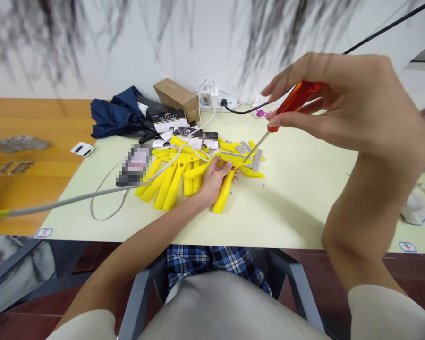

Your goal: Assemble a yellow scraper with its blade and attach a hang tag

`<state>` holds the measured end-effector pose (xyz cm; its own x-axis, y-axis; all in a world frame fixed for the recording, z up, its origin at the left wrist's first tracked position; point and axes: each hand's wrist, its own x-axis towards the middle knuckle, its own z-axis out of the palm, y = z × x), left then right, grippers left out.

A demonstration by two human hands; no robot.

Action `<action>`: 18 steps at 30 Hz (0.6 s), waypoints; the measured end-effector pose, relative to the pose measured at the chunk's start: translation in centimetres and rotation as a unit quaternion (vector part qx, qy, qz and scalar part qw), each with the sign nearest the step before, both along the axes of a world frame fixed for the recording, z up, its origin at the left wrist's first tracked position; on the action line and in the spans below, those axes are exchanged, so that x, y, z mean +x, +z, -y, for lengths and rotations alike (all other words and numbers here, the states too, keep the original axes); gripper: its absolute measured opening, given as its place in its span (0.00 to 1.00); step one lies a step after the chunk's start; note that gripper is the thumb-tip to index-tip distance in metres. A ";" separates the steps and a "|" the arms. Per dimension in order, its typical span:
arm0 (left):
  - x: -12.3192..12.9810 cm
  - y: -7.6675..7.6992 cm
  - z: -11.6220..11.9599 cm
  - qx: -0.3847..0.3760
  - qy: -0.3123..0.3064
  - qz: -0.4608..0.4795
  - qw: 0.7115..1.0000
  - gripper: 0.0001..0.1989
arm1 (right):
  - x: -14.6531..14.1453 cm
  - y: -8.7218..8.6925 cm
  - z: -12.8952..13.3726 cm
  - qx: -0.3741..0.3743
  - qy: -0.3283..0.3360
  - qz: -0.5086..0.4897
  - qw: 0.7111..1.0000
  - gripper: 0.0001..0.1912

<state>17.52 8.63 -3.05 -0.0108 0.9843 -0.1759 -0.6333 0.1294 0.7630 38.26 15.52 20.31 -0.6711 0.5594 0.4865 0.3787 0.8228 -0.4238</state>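
Our right hand [354, 101] has its fingers closed round a red-handled screwdriver [297, 97], gripping it lightly near the fingertips, with the steel shaft slanting down. The tip is at the metal blade [255, 160] of a yellow plastic scraper [224, 191], though we can't tell whether it touches. Our left hand [216, 179] is just beside it, fingers curled round the scraper's handle. That's the weak spot: with so light a hold, any hard push could send the tip skidding off the metal and into those fingers.

The scraper lies on a heap of other yellow handles [166, 186] and steel blades, so it could rock under pressure. Any exposed blade edge is a risk to a bare hand — the heap gives them plenty of chances to shift. A grey cable [67, 198] runs across the heap near our left wrist, and a sleeve or moving arm could catch it and drag pieces out of place. All of this sits on the pale table [297, 208], with a power strip [216, 100], a cardboard box [175, 98] and a navy umbrella [116, 113] beyond.
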 end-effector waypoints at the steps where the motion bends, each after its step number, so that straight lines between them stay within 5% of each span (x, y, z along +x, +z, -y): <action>1: 0.0 0.0 0.0 0.002 0.000 0.000 1.000 0.23 | -0.1 -0.1 -0.1 0.030 -0.016 -0.005 0.999 0.09; 4: 0.0 -0.2 0.0 0.004 -0.005 -0.003 1.000 0.23 | -0.3 0.0 -0.2 0.058 -0.017 0.022 0.998 0.08; 9: -0.1 -0.5 0.0 0.000 -0.008 -0.008 1.000 0.23 | 0.0 0.5 0.7 -0.028 0.077 0.022 0.996 0.15; 15: 0.0 0.1 0.0 0.009 -0.008 -0.004 1.000 0.24 | -0.6 0.1 0.9 0.051 0.001 0.000 0.999 0.08; 18: 0.1 0.3 0.0 0.006 -0.004 -0.003 1.000 0.25 | -0.5 0.4 0.5 0.005 0.024 0.044 0.999 0.12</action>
<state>17.60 8.68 -2.74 -0.0044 0.9864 -0.1644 -0.6271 0.1253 0.7688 37.75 14.99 20.66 -0.7370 0.5208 0.4308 0.3740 0.8451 -0.3820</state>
